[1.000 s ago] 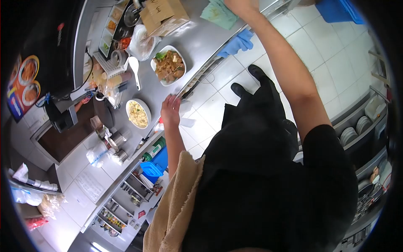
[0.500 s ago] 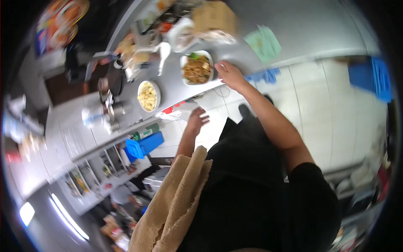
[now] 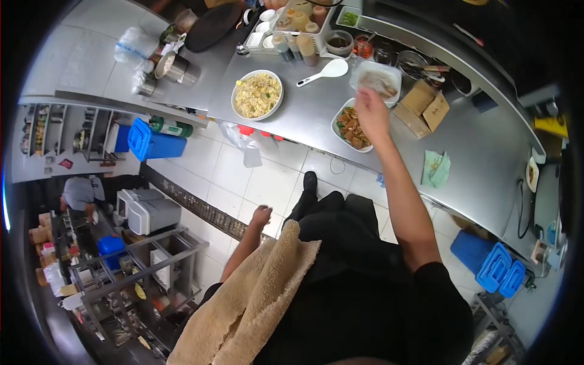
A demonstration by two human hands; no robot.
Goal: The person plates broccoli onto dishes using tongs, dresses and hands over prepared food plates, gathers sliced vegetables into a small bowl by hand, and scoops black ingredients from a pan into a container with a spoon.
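As the R hand (image 3: 372, 109) is over the meat bowl (image 3: 351, 129), fingers part-bent and blurred, can't tell if it has hold of the rim or anything else. The L hand (image 3: 261, 214) hangs low over the floor, loosely curled, nothing visible in it; prob. kept out of the way. The meat bowl sits upright on the steel counter (image 3: 298, 112) nr the front edge, prob. for easy reach. Left of it: rice bowl (image 3: 257, 95), w/ a white paddle (image 3: 324, 72) flat between, prob. so it can't tip. Behind it: clear tub (image 3: 389, 82), plus squeeze bottles (image 3: 306, 48) upright further back-left. Right of it: cardboard box (image 3: 421, 109), then green cloth (image 3: 436, 169). On the tiled floor (image 3: 277, 152), well right of it, blue bins (image 3: 496, 267); far left, a bent co-worker (image 3: 83, 191) nr a metal rack (image 3: 137, 255).
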